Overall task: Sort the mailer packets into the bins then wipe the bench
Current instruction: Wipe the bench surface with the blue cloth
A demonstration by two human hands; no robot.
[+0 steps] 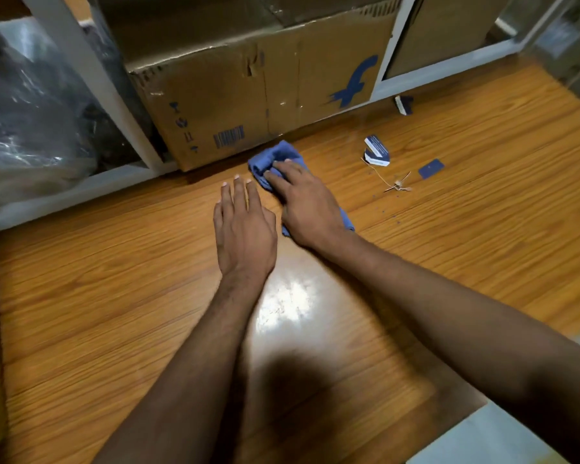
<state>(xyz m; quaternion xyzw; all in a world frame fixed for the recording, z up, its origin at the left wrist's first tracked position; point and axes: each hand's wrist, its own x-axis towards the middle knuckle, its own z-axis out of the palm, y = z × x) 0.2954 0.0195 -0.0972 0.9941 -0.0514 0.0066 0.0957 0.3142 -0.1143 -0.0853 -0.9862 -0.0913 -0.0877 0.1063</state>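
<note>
We read a large blue letter "f" point(355, 83) on the brown cardboard box point(282, 95), with a barcode point(228, 136) and handling symbols point(181, 123); the print on the small blue tags point(377, 150) is illegible.

A blue cloth point(277, 154) is pressed onto the counter point(114, 296) under the right hand point(307, 209); the left hand point(245, 229) is laid flat just beside it.

"How much of the cloth point(275, 159) can you see?"

"Only its 11 o'clock end and a corner at 4 o'clock. The right hand point(307, 202) covers the middle."

"The box point(248, 105) at 12 o'clock?"

"Its top runs out of view, and its barcode point(228, 137) is a smear."

"And at 10 o'clock?"

"A bag point(31, 105), blurred and cut by the left edge. I can't tell what's in it."

"The tags point(377, 150) at 2 o'clock?"

"Print too small to read. Both forearms point(198, 346) are cut off at 6 o'clock."
</note>
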